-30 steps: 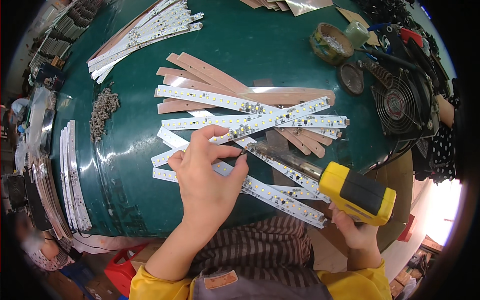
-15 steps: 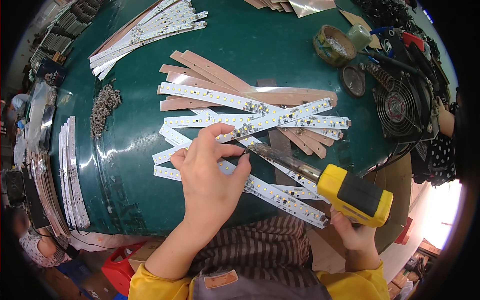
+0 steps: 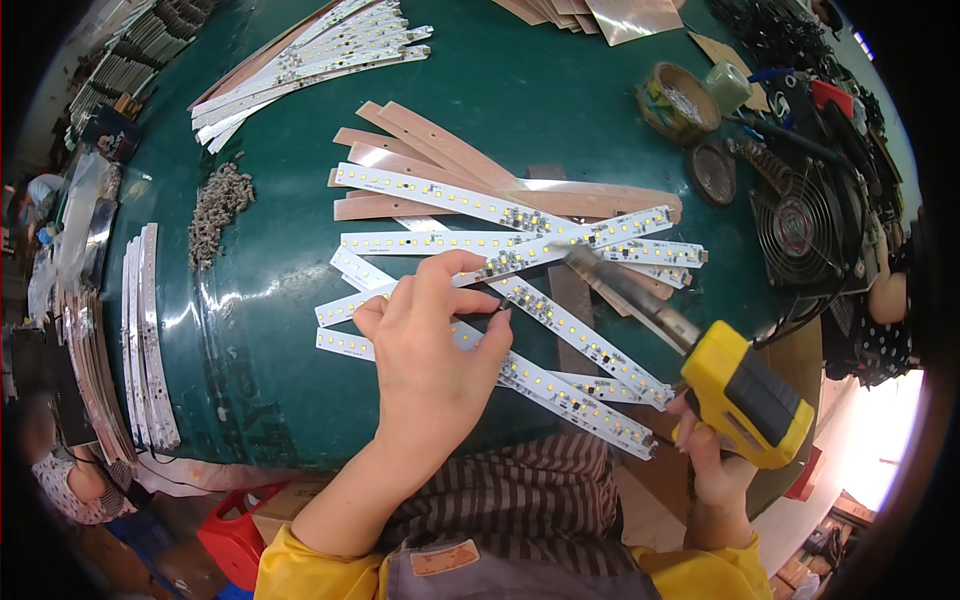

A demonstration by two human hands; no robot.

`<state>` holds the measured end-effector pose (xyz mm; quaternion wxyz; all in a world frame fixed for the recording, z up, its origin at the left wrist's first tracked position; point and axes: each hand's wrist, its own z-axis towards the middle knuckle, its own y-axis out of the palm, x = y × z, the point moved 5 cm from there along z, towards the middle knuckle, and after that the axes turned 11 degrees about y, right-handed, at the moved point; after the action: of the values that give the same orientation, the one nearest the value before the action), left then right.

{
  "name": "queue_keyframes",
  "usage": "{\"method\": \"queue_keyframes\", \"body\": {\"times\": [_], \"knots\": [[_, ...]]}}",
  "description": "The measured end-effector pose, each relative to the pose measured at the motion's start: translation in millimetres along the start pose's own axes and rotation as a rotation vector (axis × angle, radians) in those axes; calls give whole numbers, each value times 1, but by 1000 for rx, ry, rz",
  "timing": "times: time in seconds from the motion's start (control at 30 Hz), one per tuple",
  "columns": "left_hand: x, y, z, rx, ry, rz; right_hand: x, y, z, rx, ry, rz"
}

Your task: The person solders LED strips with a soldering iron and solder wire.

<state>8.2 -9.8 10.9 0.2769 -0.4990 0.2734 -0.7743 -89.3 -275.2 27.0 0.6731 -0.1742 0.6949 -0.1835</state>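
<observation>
Crossed white LED strip boards (image 3: 430, 195) lie in a loose heap at the middle of the table, some with bare copper-coloured backs (image 3: 425, 140) up. My left hand (image 3: 430, 345) hovers over the heap, thumb and index finger pinching a small dark electronic part (image 3: 505, 304). My right hand (image 3: 715, 470) grips a yellow and black soldering gun (image 3: 750, 395) from below. The gun's long metal barrel slants up and left. Its blurred tip is over the strip where several boards cross, to the right of my left fingers.
A clump of small grey parts (image 3: 222, 205) lies at left. More LED strips (image 3: 310, 65) fan out behind it, and others (image 3: 147, 340) stand near the left edge. At right are a round tub (image 3: 675, 105), a dark dish (image 3: 711, 172) and a fan (image 3: 797, 225). Another person's arm (image 3: 888, 290) shows beyond.
The gun's tip has moved up and right, away from the small part in my left fingers. My right hand has shifted slightly right. My left hand keeps its pinch.
</observation>
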Motion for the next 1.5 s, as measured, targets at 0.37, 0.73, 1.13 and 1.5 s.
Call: {"method": "queue_keyframes", "body": {"times": [0.37, 0.73, 1.13, 1.5], "knots": [[4, -1, -1, 16, 39, -51, 0, 1, 5, 183, 123, -111], [-76, -95, 8, 316, -54, 324, 29, 1, 0, 102, 299, -87], [-165, -149, 4, 338, -265, 439, 9, 8, -11, 217, 201, -81], [-168, -154, 15, 220, -165, 453, 12, 15, -23, 94, 378, -84]]}}
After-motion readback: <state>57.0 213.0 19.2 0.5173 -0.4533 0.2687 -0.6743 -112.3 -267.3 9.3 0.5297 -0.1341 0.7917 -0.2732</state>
